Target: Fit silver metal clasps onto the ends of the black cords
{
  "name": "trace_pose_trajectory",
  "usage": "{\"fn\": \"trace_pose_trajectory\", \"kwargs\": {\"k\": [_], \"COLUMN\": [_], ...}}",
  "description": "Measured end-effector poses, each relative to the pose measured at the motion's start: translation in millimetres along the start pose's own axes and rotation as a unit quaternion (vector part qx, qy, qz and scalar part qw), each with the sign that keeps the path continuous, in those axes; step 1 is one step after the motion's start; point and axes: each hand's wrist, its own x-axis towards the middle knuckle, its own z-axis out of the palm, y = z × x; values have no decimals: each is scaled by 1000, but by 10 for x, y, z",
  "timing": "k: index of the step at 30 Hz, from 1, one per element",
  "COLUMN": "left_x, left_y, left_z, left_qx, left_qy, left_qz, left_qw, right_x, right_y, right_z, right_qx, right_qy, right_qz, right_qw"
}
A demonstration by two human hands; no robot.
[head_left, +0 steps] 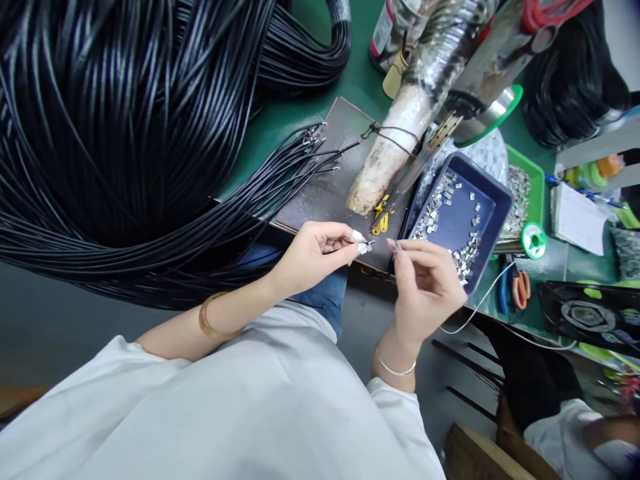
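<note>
My left hand [320, 253] pinches the stripped end of a thin black cable [371, 242] between thumb and fingers, just in front of the bench edge. My right hand [425, 287] is closed beside it, its fingertips pinching a small metal terminal [397, 245] close to the cable end. The two hands nearly meet. A blue tray [493, 193] with several small metal terminals lies right of the hands, tilted on the green bench [280, 120].
A big bundle of black cables [115, 133] fills the left, its stripped ends fanning over a dark board [325, 193]. A wrapped soldering tool [400, 147] lies above the hands. A solder spool [534, 240], cutters [517, 288] and a small fan [590, 313] sit right.
</note>
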Motion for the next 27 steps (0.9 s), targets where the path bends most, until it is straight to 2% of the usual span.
{"fn": "trace_pose_trajectory", "kwargs": {"k": [4, 10, 16, 18, 21, 23, 24, 25, 26, 27], "left_x": [-13, -22, -15, -18, -26, -37, -46, -57, -71, -87], "left_y": [-6, -33, -50, -59, -80, -96, -103, -107, -108, -105], "left_z": [11, -21, -57, -71, -85, -78, -69, -56, -41, -25], "left_qx": [50, 197, 264, 303, 391, 452, 469, 469, 449, 409], "left_qy": [5, 6, -15, -13, -9, -10, -11, -13, -16, -22], "left_qz": [32, 138, 221, 249, 301, 320, 321, 318, 310, 290], "left_qw": [998, 971, 939, 920, 870, 833, 823, 824, 838, 865], "right_x": [-103, -104, -86, -80, -79, -88, -96, -108, -121, -137], "right_y": [13, 100, 120, 119, 110, 107, 107, 106, 105, 101], "right_z": [138, 136, 71, 44, 19, 20, 27, 37, 50, 65], "right_qx": [49, 73, 68, 18, -66, -89, -80, -55, -18, 26], "right_qy": [-71, -77, -106, -112, -126, -134, -132, -127, -120, -112], "right_qz": [39, 37, 10, -31, -106, -117, -102, -74, -40, -6], "right_qw": [995, 994, 992, 993, 984, 980, 983, 988, 992, 993]}}
